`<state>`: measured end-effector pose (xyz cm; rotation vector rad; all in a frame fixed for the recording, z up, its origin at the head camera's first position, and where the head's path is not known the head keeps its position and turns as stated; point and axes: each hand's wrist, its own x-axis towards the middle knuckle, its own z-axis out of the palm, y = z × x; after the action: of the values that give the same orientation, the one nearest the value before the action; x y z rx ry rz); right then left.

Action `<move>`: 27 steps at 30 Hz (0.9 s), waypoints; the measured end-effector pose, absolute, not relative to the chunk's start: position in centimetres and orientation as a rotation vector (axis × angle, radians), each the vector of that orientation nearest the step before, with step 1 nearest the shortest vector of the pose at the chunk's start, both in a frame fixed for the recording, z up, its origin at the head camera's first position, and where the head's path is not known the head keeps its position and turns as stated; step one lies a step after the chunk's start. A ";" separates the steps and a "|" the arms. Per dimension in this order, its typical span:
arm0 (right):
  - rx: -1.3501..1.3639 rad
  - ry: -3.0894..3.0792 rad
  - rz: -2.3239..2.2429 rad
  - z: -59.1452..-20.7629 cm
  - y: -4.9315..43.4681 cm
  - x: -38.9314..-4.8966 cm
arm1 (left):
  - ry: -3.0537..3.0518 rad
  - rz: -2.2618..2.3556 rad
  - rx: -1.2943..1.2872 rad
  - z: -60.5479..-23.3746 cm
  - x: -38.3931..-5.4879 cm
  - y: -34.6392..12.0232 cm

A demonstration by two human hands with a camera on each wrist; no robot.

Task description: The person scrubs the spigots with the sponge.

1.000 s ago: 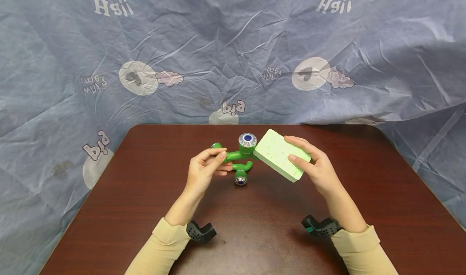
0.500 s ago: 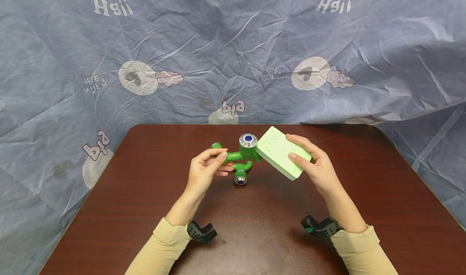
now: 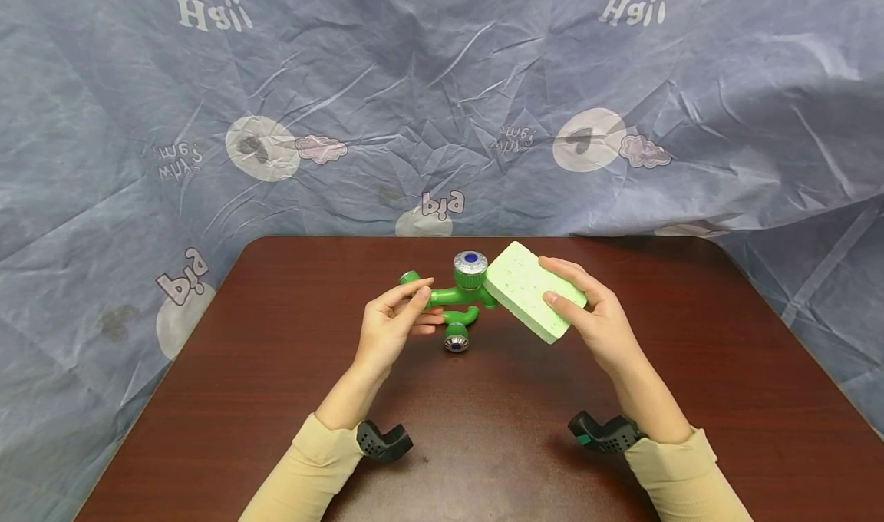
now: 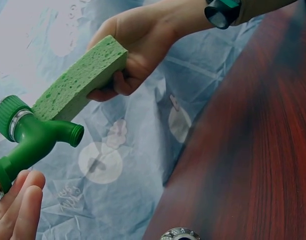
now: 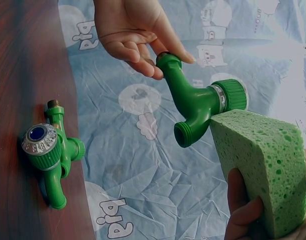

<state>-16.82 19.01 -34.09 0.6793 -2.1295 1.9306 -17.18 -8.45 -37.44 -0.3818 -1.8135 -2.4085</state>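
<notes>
My left hand pinches the threaded inlet end of a green tap, held up above the table. Its round knob, ribbed green with a silver top and blue centre, faces up. My right hand grips a light green sponge between thumb and fingers. One end of the sponge touches the tap beside its knob, as the right wrist view shows. Lower down, a second green tap lies on the table close to the left fingers, partly hidden by them.
The dark brown table carries the lying green parts; another green end shows behind the left hand, and whether it is a separate tap I cannot tell. A blue printed cloth hangs behind the table. Black wrist cameras sit on both wrists.
The sponge has shifted slightly up along the tap's knob, then a little back to the left. The tap's knob has tilted a touch. Both hands keep their hold.
</notes>
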 end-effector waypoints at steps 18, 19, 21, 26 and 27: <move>0.621 -2.131 1.952 -33.8 19.0 -16.8 | -1.989 -2.242 -0.449 -37.6 -17.2 -8.4; 0.620 -2.132 1.950 -33.8 19.0 -16.8 | -1.997 -2.222 -0.448 -37.6 -17.2 -8.4; 0.615 -2.137 1.941 -33.9 19.0 -16.8 | -2.013 -2.184 -0.449 -37.6 -17.2 -8.4; 0.610 -2.152 1.924 -33.9 19.1 -16.8 | -2.034 -2.115 -0.452 -37.6 -17.2 -8.5; 0.611 -2.154 1.923 -33.9 19.1 -16.8 | -2.035 -2.106 -0.450 -37.6 -17.2 -8.5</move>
<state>-16.82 19.06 -33.92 0.6112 -2.1541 1.9228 -17.22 -8.49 -37.63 -0.4495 -2.0354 -2.1060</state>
